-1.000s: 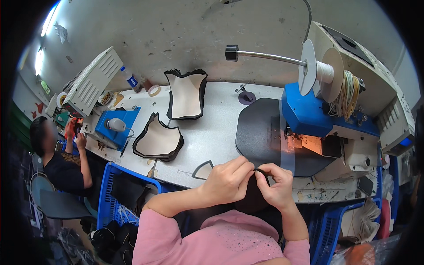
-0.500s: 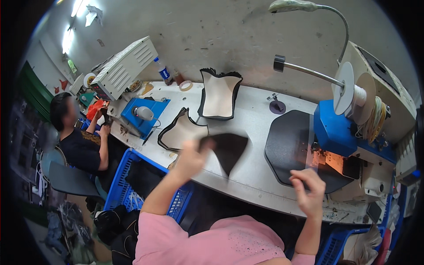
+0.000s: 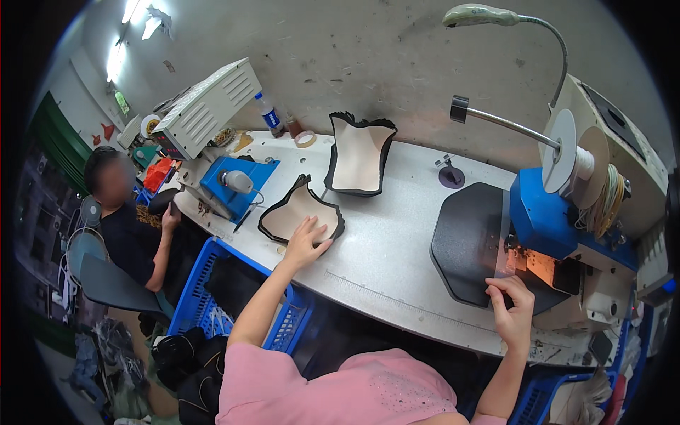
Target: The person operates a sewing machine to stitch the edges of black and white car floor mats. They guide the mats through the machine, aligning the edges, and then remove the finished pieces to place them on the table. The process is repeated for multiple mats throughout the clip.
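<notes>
My left hand (image 3: 306, 244) rests on the nearer stack of cut shoe-upper-like pieces (image 3: 287, 217), cream on top with black edges. Its fingers are spread and flat on the cream face. Behind it stands a second, taller stack of cream pieces with black edges (image 3: 356, 154). At the right, my right hand (image 3: 511, 301) is by the near edge of the black work plate (image 3: 464, 241), fingers curled and thumb against the index finger. Whatever lies in that pinch, if anything, is too small to make out. Just beyond it is the lit head of a blue machine (image 3: 542, 212).
A thread spool (image 3: 567, 152) and a lamp (image 3: 482, 14) rise at the right. Blue baskets (image 3: 202, 283) stand below the table's front edge. To the left, a co-worker (image 3: 127, 212) sits beside another machine (image 3: 205, 110). A bottle (image 3: 268, 115) and tape roll (image 3: 304, 139) are at the back.
My left hand, which was swinging a dark piece over the table, now lies on the nearer stack; that piece no longer shows separately. My right hand stays near the plate's edge.
</notes>
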Action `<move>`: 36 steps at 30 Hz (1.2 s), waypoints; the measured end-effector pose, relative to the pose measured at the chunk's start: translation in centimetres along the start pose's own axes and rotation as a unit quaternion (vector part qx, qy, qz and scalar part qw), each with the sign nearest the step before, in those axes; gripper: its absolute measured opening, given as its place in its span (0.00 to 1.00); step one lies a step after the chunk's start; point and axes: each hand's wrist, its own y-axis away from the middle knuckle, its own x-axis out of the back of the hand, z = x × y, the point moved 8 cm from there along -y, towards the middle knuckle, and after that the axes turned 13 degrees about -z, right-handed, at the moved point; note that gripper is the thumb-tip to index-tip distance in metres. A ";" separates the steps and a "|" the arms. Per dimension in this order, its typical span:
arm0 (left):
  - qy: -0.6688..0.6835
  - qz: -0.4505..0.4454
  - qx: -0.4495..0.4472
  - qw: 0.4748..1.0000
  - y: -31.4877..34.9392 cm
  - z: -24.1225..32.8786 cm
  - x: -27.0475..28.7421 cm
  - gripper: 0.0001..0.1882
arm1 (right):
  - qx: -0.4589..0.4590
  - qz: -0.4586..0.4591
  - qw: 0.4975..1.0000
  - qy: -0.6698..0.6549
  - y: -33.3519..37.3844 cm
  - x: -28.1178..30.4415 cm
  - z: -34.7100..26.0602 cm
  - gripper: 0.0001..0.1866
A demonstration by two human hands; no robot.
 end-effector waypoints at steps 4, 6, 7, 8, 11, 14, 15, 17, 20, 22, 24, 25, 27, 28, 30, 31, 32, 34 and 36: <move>0.122 0.045 -0.024 0.991 -3.4 3.2 3.2 0.14 | 0.013 -0.016 1.000 0.018 -0.2 -0.2 -0.3 0.05; 0.131 0.110 -0.056 0.984 -5.9 5.0 4.6 0.11 | -0.009 -0.005 1.000 -0.003 -0.1 -0.1 -0.1 0.05; 0.084 0.140 -0.099 0.982 -7.0 6.1 5.0 0.10 | -0.006 -0.006 1.000 -0.005 -0.1 -0.2 -0.1 0.05; 0.058 0.138 -0.118 0.982 -8.4 7.0 4.6 0.11 | -0.006 -0.004 1.000 -0.005 -0.1 -0.1 -0.1 0.05; -0.001 0.135 -0.160 0.978 -11.6 8.5 3.0 0.10 | 0.003 0.000 1.000 -0.001 -0.2 -0.1 -0.1 0.05; 0.068 0.074 -0.129 0.986 -14.4 7.8 2.0 0.08 | 0.001 0.003 1.000 0.006 -0.2 0.1 -0.2 0.05; 0.093 0.087 -0.118 0.985 -14.8 7.6 2.3 0.07 | -0.002 0.003 1.000 0.008 -0.1 0.1 -0.2 0.05; 0.289 0.043 -0.050 0.955 -16.0 4.2 1.2 0.06 | 0.005 0.001 1.000 0.006 -0.2 -0.1 -0.3 0.05; 0.536 0.032 0.043 0.842 -17.0 1.5 0.1 0.08 | 0.005 0.002 1.000 0.011 -0.2 -0.1 -0.5 0.05; 0.659 -0.003 0.135 0.740 -16.7 0.8 1.1 0.08 | 0.005 -0.001 1.000 0.010 -0.1 -0.1 -0.6 0.05; 0.655 0.074 0.083 0.747 -15.4 2.8 6.0 0.07 | 0.011 -0.001 1.000 0.008 -0.2 -0.1 -0.7 0.05; 0.637 0.073 0.018 0.767 -15.1 4.5 8.0 0.08 | 0.015 0.000 1.000 0.009 -0.3 -0.2 -0.8 0.04; 0.616 0.019 -0.077 0.784 -12.8 10.9 11.4 0.07 | 0.043 -0.005 0.999 0.024 -0.1 -0.1 -0.3 0.08; 0.603 -0.005 -0.123 0.788 -11.3 14.0 12.4 0.07 | 0.008 0.014 1.000 0.001 -0.1 0.2 0.2 0.09; 0.563 -0.114 -0.295 0.763 -7.3 20.8 12.2 0.05 | -0.056 0.050 0.996 -0.050 -0.4 -0.1 0.6 0.13; 0.549 -0.190 -0.292 0.760 -4.9 23.7 10.8 0.04 | -0.042 0.026 0.999 -0.012 -1.1 -0.2 0.0 0.16; 0.592 -0.226 -0.307 0.710 -2.7 25.8 9.0 0.03 | -0.048 0.015 0.999 -0.011 -1.8 -0.4 -1.0 0.16; 0.512 -0.238 -0.364 0.741 -0.1 30.0 7.9 0.04 | -0.015 -0.019 0.992 0.123 -2.3 -0.9 -1.7 0.15; 0.512 -0.227 -0.364 0.744 -0.1 30.9 7.4 0.05 | -0.043 -0.062 0.978 0.195 -1.9 -1.4 -1.2 0.15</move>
